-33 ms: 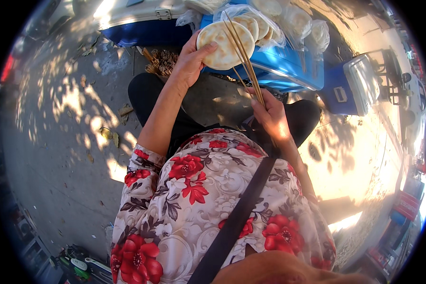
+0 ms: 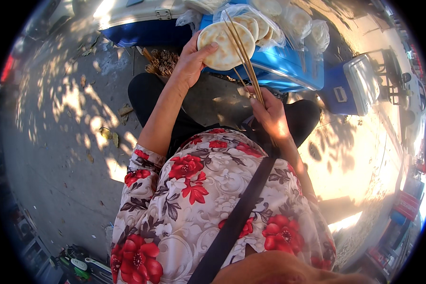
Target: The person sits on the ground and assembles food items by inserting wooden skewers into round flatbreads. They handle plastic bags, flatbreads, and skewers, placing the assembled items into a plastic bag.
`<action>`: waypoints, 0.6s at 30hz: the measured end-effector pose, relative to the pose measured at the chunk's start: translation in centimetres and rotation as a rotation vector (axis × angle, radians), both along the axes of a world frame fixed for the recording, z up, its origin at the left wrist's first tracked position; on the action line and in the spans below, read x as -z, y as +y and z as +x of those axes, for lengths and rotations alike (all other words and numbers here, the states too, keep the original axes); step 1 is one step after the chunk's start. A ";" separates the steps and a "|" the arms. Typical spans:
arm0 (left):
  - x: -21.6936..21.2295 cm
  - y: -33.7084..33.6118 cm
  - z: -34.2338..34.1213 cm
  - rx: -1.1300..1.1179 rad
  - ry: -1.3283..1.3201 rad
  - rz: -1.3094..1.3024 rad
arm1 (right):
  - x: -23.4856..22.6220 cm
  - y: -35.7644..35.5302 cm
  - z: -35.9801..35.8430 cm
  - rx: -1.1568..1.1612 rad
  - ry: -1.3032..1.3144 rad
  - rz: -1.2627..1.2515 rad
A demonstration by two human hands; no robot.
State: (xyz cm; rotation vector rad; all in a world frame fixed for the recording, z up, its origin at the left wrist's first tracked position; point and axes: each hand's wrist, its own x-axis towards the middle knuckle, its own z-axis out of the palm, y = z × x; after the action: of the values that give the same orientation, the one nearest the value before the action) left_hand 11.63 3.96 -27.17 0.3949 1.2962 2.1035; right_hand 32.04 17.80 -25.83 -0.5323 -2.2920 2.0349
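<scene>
A round, pale flatbread (image 2: 221, 47) with light brown patches is gripped at its left edge by my left hand (image 2: 192, 60), thumb on top and fingers underneath. My right hand (image 2: 268, 112) is closed around a few thin wooden skewers (image 2: 247, 61). They slant up and to the left, and their upper ends cross the right part of the bread as I see it; whether they touch it, I cannot tell. Just beyond lie more flatbreads (image 2: 249, 24) in an open clear plastic bag (image 2: 275, 37), on top of a bright blue box (image 2: 288, 68).
Other bagged flatbreads (image 2: 296, 21) sit at the far right of the blue box. A blue cooler with a white lid (image 2: 348, 90) stands to the right. Beyond my left hand are a bundle of sticks (image 2: 162, 62) and a larger white-topped blue cooler (image 2: 142, 33). Dry leaves (image 2: 110, 135) lie on the ground.
The flatbread and my left hand have shifted very slightly to the right. Otherwise both hands keep the same hold.
</scene>
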 end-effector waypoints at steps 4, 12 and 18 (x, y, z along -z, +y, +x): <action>0.0 0.3 0.5 0.023 0.015 0.004 | 0.3 -0.4 -1.2 0.037 0.000 -0.049; 0.6 0.4 0.7 0.030 0.008 0.040 | 1.0 -0.8 -3.2 0.022 0.064 -0.008; 0.0 0.3 0.8 0.055 0.011 0.016 | 0.8 -1.0 -4.1 0.028 0.084 -0.013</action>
State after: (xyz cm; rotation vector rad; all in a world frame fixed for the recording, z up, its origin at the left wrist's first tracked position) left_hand 12.43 4.28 -27.19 0.4447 1.2614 2.0698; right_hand 27.91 16.81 -26.66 -0.4680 -2.2130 2.0205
